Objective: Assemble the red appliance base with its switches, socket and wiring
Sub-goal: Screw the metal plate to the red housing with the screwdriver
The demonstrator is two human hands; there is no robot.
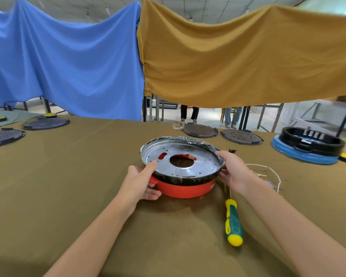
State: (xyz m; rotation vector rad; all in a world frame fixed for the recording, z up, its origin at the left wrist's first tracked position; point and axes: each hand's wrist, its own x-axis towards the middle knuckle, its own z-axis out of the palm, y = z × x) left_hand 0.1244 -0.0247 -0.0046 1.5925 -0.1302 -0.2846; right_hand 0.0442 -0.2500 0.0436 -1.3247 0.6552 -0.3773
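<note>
Red appliance base sits mid-counter, a silver perforated plate seated in its black rim. Your left hand grips the near-left edge, thumb over the rim; your right hand clasps the right edge. Screwdriver lies near right, white wiring beyond.

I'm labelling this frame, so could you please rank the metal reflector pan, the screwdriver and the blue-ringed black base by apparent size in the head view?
1. Metal reflector pan, clearly the largest.
2. Blue-ringed black base, though it lies farther away, so its real size is unsure.
3. Screwdriver, the smallest.
</note>
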